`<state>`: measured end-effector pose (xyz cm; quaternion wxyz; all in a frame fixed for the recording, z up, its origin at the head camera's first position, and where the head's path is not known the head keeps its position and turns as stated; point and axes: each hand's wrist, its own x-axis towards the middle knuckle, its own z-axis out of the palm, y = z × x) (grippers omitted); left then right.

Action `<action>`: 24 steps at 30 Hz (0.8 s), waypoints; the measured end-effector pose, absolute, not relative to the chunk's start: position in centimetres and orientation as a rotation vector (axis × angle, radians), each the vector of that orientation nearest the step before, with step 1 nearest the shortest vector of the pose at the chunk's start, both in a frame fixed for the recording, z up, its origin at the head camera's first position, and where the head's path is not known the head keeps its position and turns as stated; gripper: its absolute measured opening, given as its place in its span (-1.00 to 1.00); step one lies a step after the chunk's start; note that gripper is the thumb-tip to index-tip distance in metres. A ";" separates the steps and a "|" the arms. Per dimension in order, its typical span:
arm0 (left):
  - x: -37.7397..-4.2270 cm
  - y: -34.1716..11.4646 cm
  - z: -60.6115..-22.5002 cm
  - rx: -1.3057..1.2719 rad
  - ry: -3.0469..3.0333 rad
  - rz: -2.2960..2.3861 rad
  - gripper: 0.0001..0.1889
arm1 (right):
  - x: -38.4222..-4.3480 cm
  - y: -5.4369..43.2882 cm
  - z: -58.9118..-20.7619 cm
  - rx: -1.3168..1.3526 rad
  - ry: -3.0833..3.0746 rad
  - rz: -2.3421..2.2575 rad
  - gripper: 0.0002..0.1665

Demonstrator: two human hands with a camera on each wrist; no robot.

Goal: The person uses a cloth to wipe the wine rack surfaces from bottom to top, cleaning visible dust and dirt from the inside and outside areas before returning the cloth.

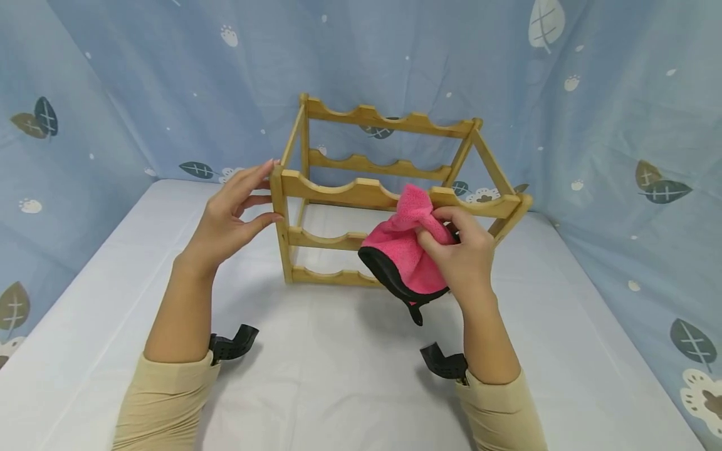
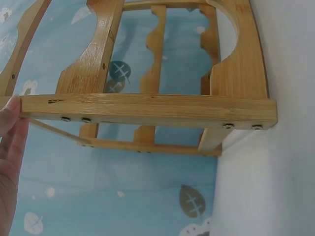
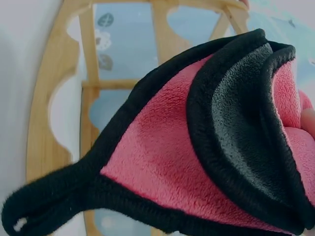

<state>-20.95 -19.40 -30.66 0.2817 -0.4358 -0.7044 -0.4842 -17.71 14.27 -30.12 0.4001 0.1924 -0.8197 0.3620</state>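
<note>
- the left hand (image 1: 231, 210) lightly holds the left front post (image 1: 283, 250) of the pale wooden rack with scalloped rails (image 1: 361, 191), thumb in front; how firm this grip is, i cannot tell
- the right hand (image 1: 465, 247) pinches the bunched bright pink plush cloth with black edging (image 1: 406, 250) between thumb and fingers, a nearly closed grip, in front of the rack's upper front rail (image 1: 316, 191)
- the rack stands on the white-covered desk (image 1: 338, 376); it could slide or tip if the right hand pushes harder than the left one steadies
- the black fabric loop (image 3: 47, 189) hangs free and might catch on a scalloped edge
- the cloth is gathered at one pinch, so rubbing could pull it out of the fingers
- folds hide some right fingertips, and whether the cloth touches the rail is hard to make out
- the cloth and right hand cover parts of the front rails
- the wrist views cut off most of each hand
</note>
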 end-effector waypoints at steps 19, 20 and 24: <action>-20.9 -19.2 -30.6 -1.160 -1.902 -1.310 -0.06 | -16.7 21.9 -29.4 0.131 -2.207 0.965 -0.63; -20.9 -19.2 -30.6 -1.160 -1.904 -1.307 -0.06 | -16.6 22.4 -29.3 0.098 -2.216 0.968 -0.62; -20.9 -19.1 -30.7 -1.162 -1.906 -1.301 -0.05 | -16.2 23.9 -29.0 -0.001 -2.218 0.996 -0.60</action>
